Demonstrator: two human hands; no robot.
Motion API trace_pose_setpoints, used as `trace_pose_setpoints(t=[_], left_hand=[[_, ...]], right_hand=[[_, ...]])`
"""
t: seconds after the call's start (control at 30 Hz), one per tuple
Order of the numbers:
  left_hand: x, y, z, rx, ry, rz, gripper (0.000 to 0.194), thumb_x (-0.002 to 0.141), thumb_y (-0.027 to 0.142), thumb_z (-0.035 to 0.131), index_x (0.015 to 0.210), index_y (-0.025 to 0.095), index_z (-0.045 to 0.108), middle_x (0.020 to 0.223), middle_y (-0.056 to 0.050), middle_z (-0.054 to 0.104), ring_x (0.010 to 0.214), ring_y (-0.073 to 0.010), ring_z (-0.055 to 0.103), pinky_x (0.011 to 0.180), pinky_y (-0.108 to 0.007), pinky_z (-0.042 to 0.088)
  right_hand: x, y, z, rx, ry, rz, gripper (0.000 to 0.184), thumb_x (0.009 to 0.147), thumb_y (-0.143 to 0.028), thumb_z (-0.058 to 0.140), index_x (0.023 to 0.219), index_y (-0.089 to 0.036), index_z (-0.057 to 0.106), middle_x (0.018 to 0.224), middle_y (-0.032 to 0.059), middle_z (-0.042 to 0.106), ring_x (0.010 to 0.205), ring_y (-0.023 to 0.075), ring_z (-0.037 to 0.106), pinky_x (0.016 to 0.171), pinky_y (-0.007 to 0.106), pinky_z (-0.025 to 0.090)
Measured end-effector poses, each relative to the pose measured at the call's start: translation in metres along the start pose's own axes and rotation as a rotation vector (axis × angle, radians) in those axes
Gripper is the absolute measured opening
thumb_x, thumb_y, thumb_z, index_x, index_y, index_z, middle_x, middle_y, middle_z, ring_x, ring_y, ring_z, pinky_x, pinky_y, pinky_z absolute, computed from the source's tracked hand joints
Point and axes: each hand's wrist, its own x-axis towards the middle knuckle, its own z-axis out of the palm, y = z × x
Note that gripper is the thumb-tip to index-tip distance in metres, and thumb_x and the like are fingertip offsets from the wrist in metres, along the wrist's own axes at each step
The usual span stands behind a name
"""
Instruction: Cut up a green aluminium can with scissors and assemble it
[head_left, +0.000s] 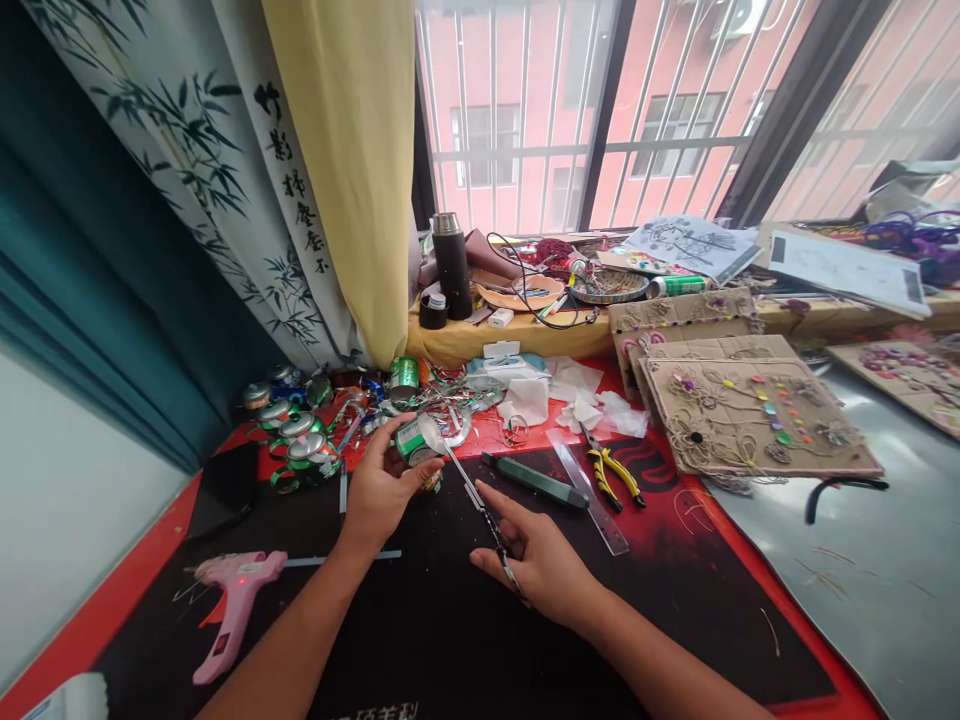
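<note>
My left hand [388,492] is wrapped round a cut piece of green drink can [417,440], its pale open end facing right. My right hand [536,555] grips a pair of scissors [487,515]; the blades point up and left, and their tips are at the can's rim. Whether the blades touch the metal I cannot tell. Just right of the scissors lies a dark green utility knife [536,480]. Beyond the can, a heap of cut can strips [457,395] and another green can piece [404,376] lie on the red cloth.
A pink glue gun [238,600] lies at left on the black mat [420,640], near a dark phone [223,488]. Several can figures [304,440] stand behind it. To the right are a clear ruler [589,490], yellow-handled pliers [615,475] and a cardboard panel [757,405].
</note>
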Motion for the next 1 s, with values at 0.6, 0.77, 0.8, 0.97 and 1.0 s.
trace_pose_setpoints(t=[0.6, 0.77, 0.8, 0.97, 1.0], left_hand=[[0.0024, -0.0028, -0.0034, 0.002, 0.001, -0.007, 0.087, 0.060, 0.068, 0.096, 0.129, 0.024, 0.067, 0.118, -0.009, 0.079, 0.103, -0.0323, 0.080, 0.091, -0.046, 0.067], [0.0039, -0.0057, -0.0064, 0.023, -0.008, -0.038, 0.092, 0.061, 0.073, 0.093, 0.131, 0.022, 0.066, 0.123, -0.011, 0.078, 0.110, -0.0350, 0.079, 0.094, -0.047, 0.066], [0.0037, -0.0062, -0.0068, 0.029, -0.014, -0.039, 0.092, 0.061, 0.074, 0.093, 0.132, 0.023, 0.065, 0.123, -0.011, 0.078, 0.111, -0.0353, 0.079, 0.095, -0.047, 0.066], [0.0011, -0.0065, -0.0055, 0.019, -0.052, -0.052, 0.092, 0.061, 0.072, 0.094, 0.133, 0.024, 0.064, 0.121, -0.010, 0.078, 0.109, -0.0345, 0.079, 0.095, -0.049, 0.066], [0.0006, -0.0060, -0.0047, 0.010, -0.057, -0.056, 0.091, 0.060, 0.071, 0.095, 0.132, 0.024, 0.065, 0.121, -0.010, 0.078, 0.109, -0.0341, 0.079, 0.095, -0.049, 0.066]], right_hand=[[0.0018, 0.0026, -0.0023, -0.100, -0.005, -0.051, 0.083, 0.094, -0.039, 0.074, 0.169, -0.020, 0.043, 0.066, -0.0095, 0.030, 0.060, 0.0118, 0.026, 0.055, 0.024, 0.023], [0.0010, 0.0022, -0.0018, -0.131, 0.006, -0.057, 0.082, 0.094, -0.039, 0.073, 0.169, -0.023, 0.044, 0.067, -0.0096, 0.032, 0.060, 0.0118, 0.026, 0.057, 0.024, 0.026], [0.0009, 0.0019, -0.0020, -0.129, 0.004, -0.051, 0.083, 0.093, -0.039, 0.074, 0.169, -0.023, 0.044, 0.067, -0.0095, 0.033, 0.060, 0.0119, 0.027, 0.057, 0.024, 0.027], [0.0009, 0.0006, -0.0037, -0.096, -0.012, -0.037, 0.088, 0.091, -0.042, 0.079, 0.169, -0.023, 0.044, 0.070, -0.0076, 0.042, 0.064, 0.0130, 0.032, 0.058, 0.024, 0.028], [0.0009, 0.0007, -0.0038, -0.084, -0.011, -0.038, 0.088, 0.091, -0.042, 0.078, 0.169, -0.023, 0.043, 0.071, -0.0073, 0.043, 0.065, 0.0132, 0.033, 0.059, 0.024, 0.028]])
